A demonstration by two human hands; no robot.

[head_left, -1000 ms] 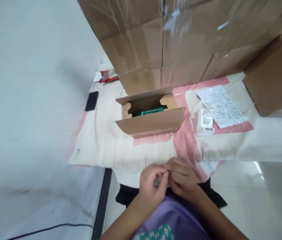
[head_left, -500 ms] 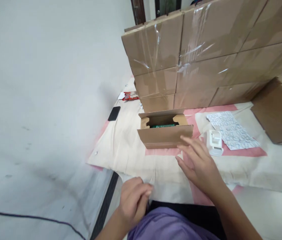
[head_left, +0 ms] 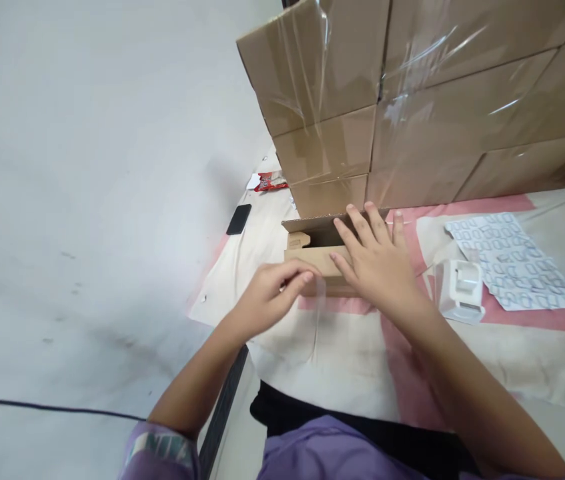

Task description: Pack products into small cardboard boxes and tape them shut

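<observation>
A small brown cardboard box [head_left: 312,257] stands on the cloth-covered table, its top partly uncovered. My right hand [head_left: 379,263] lies spread over the box's right half, fingers reaching to the far flap and hiding most of the opening. At the near left of the box, my left hand [head_left: 275,293] pinches the end of a strip of clear tape [head_left: 319,303], which dangles from the fingertips. What lies inside the box is hidden now. Right of my right hand sits a white tape dispenser [head_left: 459,290].
A wall of wrapped cartons [head_left: 427,120] rises right behind the small box. A patterned paper sheet [head_left: 515,263] lies beside the dispenser. At the left edge are a black phone [head_left: 239,220] and a red packet [head_left: 271,181]. A white wall [head_left: 87,167] borders the left.
Both hands have moved forward to the box. My right hand has spread over its top, the near flap now leans inward, and the tape strip shows in my left hand. The view has shifted.
</observation>
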